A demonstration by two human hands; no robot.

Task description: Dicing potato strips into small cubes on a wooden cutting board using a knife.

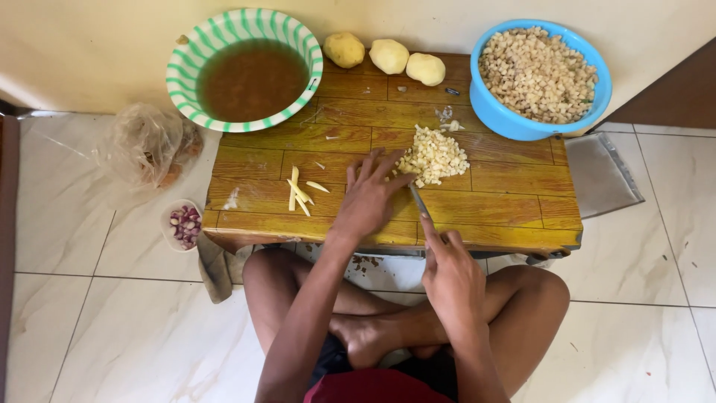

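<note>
Our right hand grips a knife at the wooden board's near edge; our left hand, fingers spread, lies beside diced potato mid-board.

A home cooking spot on a tiled floor: a low wooden worktop carries peeled potatoes, diced pieces and plastic bowls, with a person sitting cross-legged before it.
</note>
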